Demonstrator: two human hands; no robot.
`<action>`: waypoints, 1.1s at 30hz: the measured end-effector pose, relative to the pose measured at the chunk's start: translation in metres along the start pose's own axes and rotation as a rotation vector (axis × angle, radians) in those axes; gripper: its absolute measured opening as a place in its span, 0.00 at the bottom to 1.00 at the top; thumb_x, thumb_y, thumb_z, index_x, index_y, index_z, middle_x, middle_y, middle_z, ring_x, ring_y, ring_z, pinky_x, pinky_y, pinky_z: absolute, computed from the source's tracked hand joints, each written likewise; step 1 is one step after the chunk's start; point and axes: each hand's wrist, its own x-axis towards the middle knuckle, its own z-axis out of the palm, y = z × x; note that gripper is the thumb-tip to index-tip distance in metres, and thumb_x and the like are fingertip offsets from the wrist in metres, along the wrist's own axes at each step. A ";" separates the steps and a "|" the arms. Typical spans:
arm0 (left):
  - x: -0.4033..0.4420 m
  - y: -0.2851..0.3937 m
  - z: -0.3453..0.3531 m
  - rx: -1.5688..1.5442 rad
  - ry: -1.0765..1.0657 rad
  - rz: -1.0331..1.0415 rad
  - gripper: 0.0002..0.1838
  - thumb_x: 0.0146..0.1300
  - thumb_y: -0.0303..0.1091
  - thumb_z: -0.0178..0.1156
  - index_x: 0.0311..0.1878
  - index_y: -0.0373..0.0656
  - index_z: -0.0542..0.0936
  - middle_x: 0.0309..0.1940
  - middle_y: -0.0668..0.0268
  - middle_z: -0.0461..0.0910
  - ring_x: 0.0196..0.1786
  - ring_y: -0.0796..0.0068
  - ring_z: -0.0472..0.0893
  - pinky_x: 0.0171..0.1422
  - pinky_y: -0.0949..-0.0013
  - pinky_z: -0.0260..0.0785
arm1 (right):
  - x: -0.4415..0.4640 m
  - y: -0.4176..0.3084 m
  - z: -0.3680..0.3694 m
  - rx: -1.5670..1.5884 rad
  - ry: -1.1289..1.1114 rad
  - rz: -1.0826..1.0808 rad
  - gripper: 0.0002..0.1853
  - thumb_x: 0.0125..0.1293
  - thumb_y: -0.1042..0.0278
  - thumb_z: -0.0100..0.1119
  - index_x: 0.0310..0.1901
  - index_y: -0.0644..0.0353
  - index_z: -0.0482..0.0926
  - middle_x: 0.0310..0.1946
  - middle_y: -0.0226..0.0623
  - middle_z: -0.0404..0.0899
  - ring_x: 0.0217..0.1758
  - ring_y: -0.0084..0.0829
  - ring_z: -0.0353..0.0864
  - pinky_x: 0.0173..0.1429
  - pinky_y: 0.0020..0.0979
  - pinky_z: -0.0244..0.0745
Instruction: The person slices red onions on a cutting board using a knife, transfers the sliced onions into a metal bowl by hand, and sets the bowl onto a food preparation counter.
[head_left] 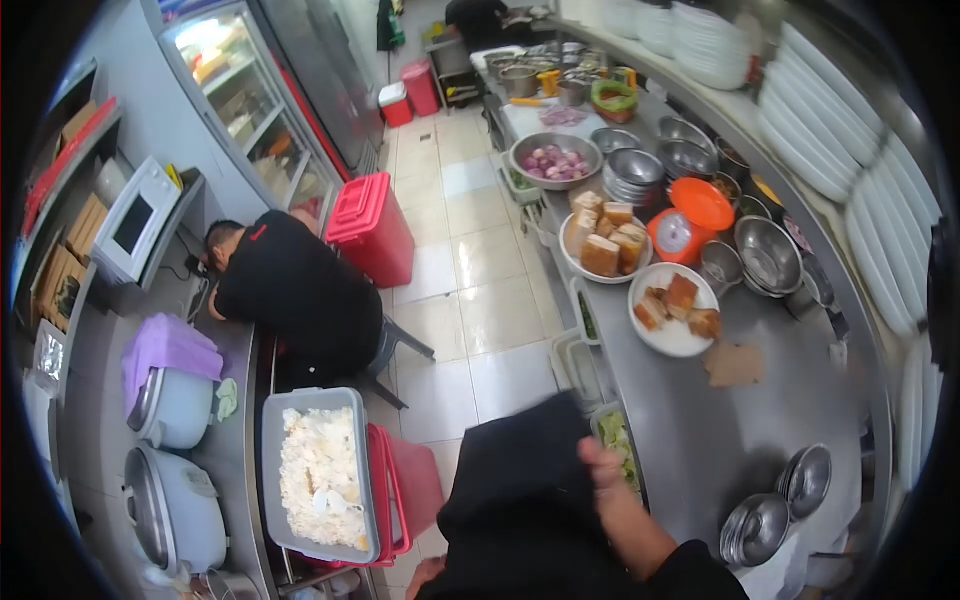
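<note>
My right hand [612, 485] is at the right edge of a black cloth [520, 480] that looks like an apron or clothing in front of me. Its thumb points up, while the other fingers are blurred or hidden, so a grip cannot be made out. Only a small part of my left hand [428, 575] shows at the bottom edge, beside the cloth, with its fingers out of sight. Left of it, a grey tub [370, 480] of cooked rice [318, 475] rests over a red container [410, 480]. Lettuce [618, 445] sits in a bin near my right hand.
The steel counter [800, 390] on the right bears a plate of roasted pork pieces [678, 305], a bowl of onions [555, 163], an orange scale [680, 235] and stacked metal bowls [755, 530]. A co-worker [300, 290] leans over the left counter. Rice cookers [178, 505] stand nearby.
</note>
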 end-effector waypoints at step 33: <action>0.304 0.354 -0.413 -0.046 0.148 -0.098 0.25 0.71 0.54 0.53 0.58 0.44 0.80 0.46 0.48 0.84 0.54 0.48 0.82 0.58 0.55 0.73 | 0.498 -0.174 0.184 -0.185 -0.829 -0.540 0.29 0.78 0.55 0.42 0.49 0.80 0.81 0.46 0.66 0.81 0.47 0.53 0.86 0.53 0.40 0.83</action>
